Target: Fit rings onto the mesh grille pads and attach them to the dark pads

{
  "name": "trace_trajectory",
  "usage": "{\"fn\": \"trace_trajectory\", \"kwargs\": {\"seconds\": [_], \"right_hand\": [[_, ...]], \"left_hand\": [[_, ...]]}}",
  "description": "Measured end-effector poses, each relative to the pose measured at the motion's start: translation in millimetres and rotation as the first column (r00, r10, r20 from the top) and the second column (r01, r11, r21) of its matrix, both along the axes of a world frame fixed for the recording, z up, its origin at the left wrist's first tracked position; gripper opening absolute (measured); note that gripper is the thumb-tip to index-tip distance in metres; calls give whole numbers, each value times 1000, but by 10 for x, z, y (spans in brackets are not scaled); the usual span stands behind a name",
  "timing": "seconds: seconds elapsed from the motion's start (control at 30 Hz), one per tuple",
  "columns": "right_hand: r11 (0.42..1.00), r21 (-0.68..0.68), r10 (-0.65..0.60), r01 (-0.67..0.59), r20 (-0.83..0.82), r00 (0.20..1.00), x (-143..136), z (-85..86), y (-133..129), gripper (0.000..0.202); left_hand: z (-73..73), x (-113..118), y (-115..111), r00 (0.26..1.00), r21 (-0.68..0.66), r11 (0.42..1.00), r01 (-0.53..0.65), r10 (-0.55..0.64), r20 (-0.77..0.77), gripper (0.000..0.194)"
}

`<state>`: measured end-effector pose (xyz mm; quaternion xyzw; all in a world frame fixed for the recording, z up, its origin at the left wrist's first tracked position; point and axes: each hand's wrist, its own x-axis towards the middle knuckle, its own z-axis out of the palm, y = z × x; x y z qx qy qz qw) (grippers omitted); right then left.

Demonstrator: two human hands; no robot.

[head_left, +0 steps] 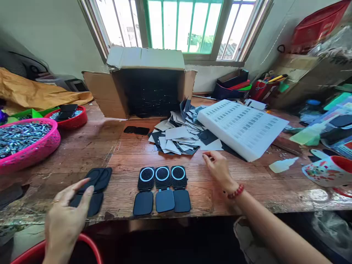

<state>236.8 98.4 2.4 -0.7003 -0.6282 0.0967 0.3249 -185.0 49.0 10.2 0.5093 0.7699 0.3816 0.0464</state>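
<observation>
Black pads [95,185] lie stacked at the tabletop's [123,161] near left edge, their count hard to tell, and the left hand [66,216] hovers over them with fingers spread. One cardboard box [143,82] stands open by the window. One white foam tray [242,126] leans on a heap of paper backings [178,137]. Three open black cases [162,189] sit in a row at the front. The right hand [218,168] rests near the heap, fingertips pinched on something too small to make out.
</observation>
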Motion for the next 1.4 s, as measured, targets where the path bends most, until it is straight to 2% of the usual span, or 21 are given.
{"fn": "trace_trajectory", "kwargs": {"seconds": [0.07,0.13,0.27,0.37,0.5,0.6,0.67,0.73,0.8,0.83,0.9,0.97,1.0,1.07,1.2,1.33,1.4], "right_hand": [[999,-23,-45,47,89,995,193,-6,289,19],[995,-53,-70,82,186,980,314,-16,545,20],[981,-127,-96,148,349,932,388,-28,824,31],[972,-170,-76,164,431,899,383,-26,869,29],[978,-158,-38,133,494,869,405,33,843,17],[984,-87,-86,153,520,850,444,147,732,25],[987,34,-152,158,519,841,423,236,571,32],[960,273,-188,63,462,867,319,304,331,35],[834,533,-87,-144,384,919,122,326,38,29],[765,591,11,-254,382,924,-1,316,-114,26],[647,594,263,-478,415,871,-260,257,-388,39],[550,531,472,-645,439,764,-492,169,-585,52],[517,504,542,-692,434,720,-585,126,-647,55],[493,488,611,-720,395,686,-722,60,-702,56],[568,516,627,-642,233,743,-857,35,-654,54],[630,467,634,-621,153,758,-936,71,-585,50],[661,436,638,-611,103,763,-970,98,-557,43]], "left_hand": [[-7,281,-110,987,-7,990,139,-138,80,36],[-36,561,-208,944,-28,962,272,-261,201,39],[-131,922,-343,838,-77,897,436,-373,399,38],[-159,1015,-389,788,-84,875,477,-384,482,37],[-93,1078,-398,753,-82,876,475,-357,554,36],[-24,1139,-398,718,-81,874,479,-337,608,35],[8,1191,-395,655,-68,866,496,-321,684,38],[36,1260,-386,518,-39,858,512,-272,811,44],[79,1351,-366,300,5,837,547,-202,932,53],[107,1401,-353,179,35,816,577,-168,969,58],[173,1500,-319,-33,112,765,634,-118,992,69],[227,1573,-281,-150,171,755,633,-97,984,70],[242,1593,-264,-167,179,767,616,-94,981,65],[247,1602,-239,-140,162,798,580,-98,985,51],[208,1553,-245,-57,152,832,533,-144,988,45],[191,1511,-293,-21,177,823,539,-197,980,44],[188,1490,-311,-4,180,815,551,-213,977,44]]}}
